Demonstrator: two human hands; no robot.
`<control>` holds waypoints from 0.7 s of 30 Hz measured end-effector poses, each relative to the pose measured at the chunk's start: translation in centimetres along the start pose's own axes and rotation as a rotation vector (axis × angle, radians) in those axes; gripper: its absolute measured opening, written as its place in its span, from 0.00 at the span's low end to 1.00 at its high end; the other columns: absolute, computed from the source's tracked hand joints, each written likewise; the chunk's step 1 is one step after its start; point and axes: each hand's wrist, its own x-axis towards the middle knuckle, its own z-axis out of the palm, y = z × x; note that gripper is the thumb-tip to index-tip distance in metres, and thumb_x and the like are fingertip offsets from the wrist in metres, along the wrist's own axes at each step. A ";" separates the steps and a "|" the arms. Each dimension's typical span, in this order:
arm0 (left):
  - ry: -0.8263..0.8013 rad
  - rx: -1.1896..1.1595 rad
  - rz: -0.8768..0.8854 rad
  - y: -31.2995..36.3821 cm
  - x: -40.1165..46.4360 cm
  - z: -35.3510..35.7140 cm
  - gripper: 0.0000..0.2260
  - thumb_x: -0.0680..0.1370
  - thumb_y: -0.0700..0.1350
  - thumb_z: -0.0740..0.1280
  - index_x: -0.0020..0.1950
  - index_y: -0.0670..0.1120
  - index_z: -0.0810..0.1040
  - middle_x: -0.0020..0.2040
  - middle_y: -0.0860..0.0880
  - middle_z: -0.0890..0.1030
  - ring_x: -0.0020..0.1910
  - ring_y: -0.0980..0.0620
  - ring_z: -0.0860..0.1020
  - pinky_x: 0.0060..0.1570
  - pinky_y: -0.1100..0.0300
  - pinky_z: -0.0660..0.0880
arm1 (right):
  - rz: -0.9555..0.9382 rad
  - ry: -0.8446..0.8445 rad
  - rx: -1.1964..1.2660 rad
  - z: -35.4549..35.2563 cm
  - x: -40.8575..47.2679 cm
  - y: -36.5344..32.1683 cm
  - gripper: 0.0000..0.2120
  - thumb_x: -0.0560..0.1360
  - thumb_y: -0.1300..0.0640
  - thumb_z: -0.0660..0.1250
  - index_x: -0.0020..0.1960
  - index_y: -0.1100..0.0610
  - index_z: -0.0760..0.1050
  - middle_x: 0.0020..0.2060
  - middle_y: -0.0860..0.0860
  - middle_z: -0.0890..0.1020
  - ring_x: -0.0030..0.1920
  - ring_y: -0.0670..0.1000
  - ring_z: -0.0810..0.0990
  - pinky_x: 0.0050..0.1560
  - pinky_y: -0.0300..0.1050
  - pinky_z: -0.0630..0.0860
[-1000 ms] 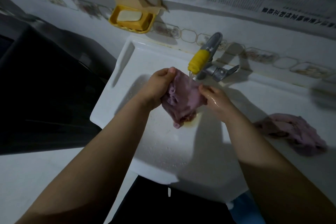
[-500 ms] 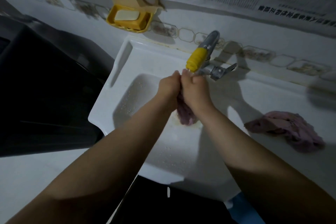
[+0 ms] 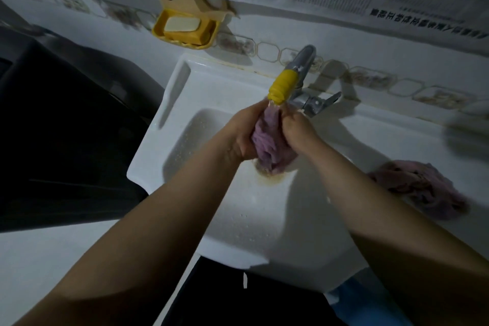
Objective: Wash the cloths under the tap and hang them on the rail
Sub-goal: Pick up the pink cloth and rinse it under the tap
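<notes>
Both hands gripped one purple cloth (image 3: 267, 140) over the sink (image 3: 185, 140), under the tap (image 3: 283, 85): left hand (image 3: 244, 135) and right hand (image 3: 297, 131) curled round it. Another cloth (image 3: 418, 188) lay on the sink's right ledge. A soap dish (image 3: 185, 29) held soap (image 3: 181, 24).

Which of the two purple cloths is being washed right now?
The cloth bunched between both hands, left and right, under the yellow tap nozzle. The other cloth lies untouched on the counter.
</notes>
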 end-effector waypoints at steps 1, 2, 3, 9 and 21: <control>-0.007 -0.009 0.020 0.8 -0.3 -0.3 0.29 0.82 0.56 0.53 0.33 0.40 0.81 0.33 0.42 0.81 0.35 0.47 0.80 0.40 0.59 0.79 | 0.049 -0.103 0.050 -0.2 0.0 0.8 0.28 0.81 0.41 0.47 0.53 0.60 0.78 0.52 0.59 0.83 0.56 0.58 0.79 0.55 0.47 0.72; -0.026 -0.053 0.043 1.6 -0.6 -0.5 0.29 0.82 0.58 0.53 0.35 0.40 0.80 0.33 0.42 0.81 0.32 0.47 0.81 0.36 0.60 0.79 | 0.064 -0.208 0.065 -0.3 -0.4 1.4 0.28 0.80 0.40 0.49 0.49 0.60 0.79 0.44 0.54 0.85 0.49 0.52 0.82 0.53 0.46 0.74; -0.001 -0.057 0.078 2.4 -0.8 -0.9 0.26 0.80 0.60 0.55 0.38 0.40 0.78 0.34 0.42 0.80 0.32 0.47 0.81 0.36 0.59 0.79 | 0.041 -0.304 0.057 -0.4 -1.0 2.2 0.24 0.79 0.41 0.54 0.43 0.57 0.79 0.35 0.48 0.85 0.42 0.44 0.82 0.48 0.43 0.74; 0.017 0.321 0.122 4.4 -0.7 -5.2 0.19 0.77 0.52 0.66 0.53 0.35 0.75 0.47 0.41 0.81 0.49 0.42 0.79 0.52 0.51 0.78 | -0.117 -0.259 0.102 -0.9 -0.5 5.5 0.05 0.76 0.57 0.68 0.48 0.58 0.77 0.41 0.51 0.81 0.41 0.46 0.77 0.40 0.37 0.72; 0.196 0.978 0.335 1.6 0.6 -6.5 0.16 0.82 0.50 0.60 0.40 0.41 0.74 0.32 0.45 0.70 0.30 0.51 0.67 0.28 0.62 0.64 | 0.043 -0.157 0.545 -1.6 -0.2 1.9 0.08 0.80 0.56 0.61 0.48 0.57 0.77 0.43 0.54 0.82 0.45 0.51 0.81 0.44 0.41 0.78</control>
